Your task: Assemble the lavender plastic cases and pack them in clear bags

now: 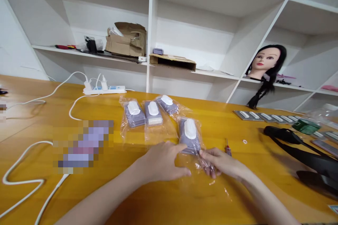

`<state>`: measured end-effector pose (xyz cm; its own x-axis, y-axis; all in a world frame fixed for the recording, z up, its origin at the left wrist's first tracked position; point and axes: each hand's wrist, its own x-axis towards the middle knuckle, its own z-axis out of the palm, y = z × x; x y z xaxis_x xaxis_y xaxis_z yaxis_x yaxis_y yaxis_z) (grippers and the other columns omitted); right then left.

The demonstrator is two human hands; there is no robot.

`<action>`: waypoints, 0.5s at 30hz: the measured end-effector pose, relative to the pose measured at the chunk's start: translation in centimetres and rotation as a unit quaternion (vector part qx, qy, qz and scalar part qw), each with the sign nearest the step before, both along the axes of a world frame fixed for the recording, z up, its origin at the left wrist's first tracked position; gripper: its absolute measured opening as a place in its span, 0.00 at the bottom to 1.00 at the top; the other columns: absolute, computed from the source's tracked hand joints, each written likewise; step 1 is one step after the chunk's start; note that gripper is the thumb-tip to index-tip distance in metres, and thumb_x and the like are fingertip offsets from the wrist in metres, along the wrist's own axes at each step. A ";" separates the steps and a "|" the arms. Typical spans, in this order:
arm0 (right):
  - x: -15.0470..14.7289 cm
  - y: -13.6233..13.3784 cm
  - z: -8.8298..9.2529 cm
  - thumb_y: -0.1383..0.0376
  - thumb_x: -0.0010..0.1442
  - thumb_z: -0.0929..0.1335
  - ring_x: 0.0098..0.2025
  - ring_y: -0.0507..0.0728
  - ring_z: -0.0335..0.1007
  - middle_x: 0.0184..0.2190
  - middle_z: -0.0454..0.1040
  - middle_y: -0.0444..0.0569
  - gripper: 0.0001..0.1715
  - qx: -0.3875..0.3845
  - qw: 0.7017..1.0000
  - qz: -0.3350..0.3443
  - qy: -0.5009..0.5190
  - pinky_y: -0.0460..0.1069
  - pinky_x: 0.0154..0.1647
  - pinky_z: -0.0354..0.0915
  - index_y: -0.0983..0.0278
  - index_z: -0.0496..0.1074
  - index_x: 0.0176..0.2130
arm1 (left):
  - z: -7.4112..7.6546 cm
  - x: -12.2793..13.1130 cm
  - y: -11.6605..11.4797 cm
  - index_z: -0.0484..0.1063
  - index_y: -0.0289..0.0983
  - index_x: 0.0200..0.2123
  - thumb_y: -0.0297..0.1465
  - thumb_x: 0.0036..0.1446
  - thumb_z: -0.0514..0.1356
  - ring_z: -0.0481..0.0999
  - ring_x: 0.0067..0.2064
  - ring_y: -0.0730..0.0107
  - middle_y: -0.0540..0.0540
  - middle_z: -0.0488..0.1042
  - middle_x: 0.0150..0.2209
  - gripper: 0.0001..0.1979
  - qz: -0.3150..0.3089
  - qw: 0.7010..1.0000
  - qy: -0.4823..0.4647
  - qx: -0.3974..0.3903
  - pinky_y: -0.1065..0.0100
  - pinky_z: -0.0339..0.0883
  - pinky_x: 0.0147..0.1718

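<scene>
A grey-purple, flat boxy item with a white oval piece on top (189,130) lies in a clear plastic bag on the table. My right hand (218,161) pinches the bag's loose plastic (204,163) at the item's near right corner. At its near left side is my left hand (165,161), thumb and index finger apart; the index fingertip is at the item's edge, and whether it touches cannot be told. Just beyond lie three similar bagged items: one on the left (136,114), one in the middle (153,114) and one behind (168,104).
A small red screwdriver (228,148) and a white ring (244,141) lie to the right. Further right are a black strap-like object (293,144) and a row of flat grey pieces (266,116). A power strip (116,89), cables and a pixelated object (86,144) are left.
</scene>
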<state>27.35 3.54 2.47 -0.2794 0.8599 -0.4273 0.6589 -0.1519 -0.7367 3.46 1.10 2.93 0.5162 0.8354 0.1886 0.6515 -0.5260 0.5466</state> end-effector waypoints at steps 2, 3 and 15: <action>0.9 0.7 0.9 0.40 0.55 0.59 0.15 0.50 0.63 0.16 0.69 0.48 0.34 0.038 0.993 0.017 -0.112 0.46 0.19 0.57 0.64 0.63 0.19 | 0.7 -0.4 -0.1 0.71 0.44 0.49 0.49 0.46 0.61 0.73 0.30 0.62 0.47 0.76 0.30 0.27 -0.041 0.999 0.006 -0.010 0.65 0.61 0.29; 1.2 1.1 1.4 0.41 0.56 0.58 0.14 0.50 0.62 0.15 0.68 0.48 0.34 0.059 0.985 0.016 -0.160 0.47 0.19 0.58 0.64 0.62 0.18 | 0.9 -0.5 0.0 0.74 0.43 0.45 0.48 0.47 0.60 0.72 0.28 0.65 0.48 0.75 0.27 0.24 -0.047 0.999 -0.004 -0.014 0.67 0.60 0.27; -3.8 5.8 0.2 0.59 0.63 0.58 0.47 0.63 0.66 0.46 0.70 0.57 0.17 0.493 0.846 -0.075 -0.189 0.56 0.48 0.61 0.65 0.67 0.45 | -2.1 -2.1 5.4 0.73 0.35 0.32 0.30 0.57 0.55 0.70 0.24 0.75 0.49 0.74 0.24 0.08 0.182 0.912 -0.304 0.205 0.73 0.62 0.23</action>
<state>23.57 9.36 2.69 -0.1396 0.8635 0.4846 0.9036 0.3112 -0.2943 1.40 6.46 0.86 -0.0868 0.7255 0.6827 0.4655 -0.5763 0.6717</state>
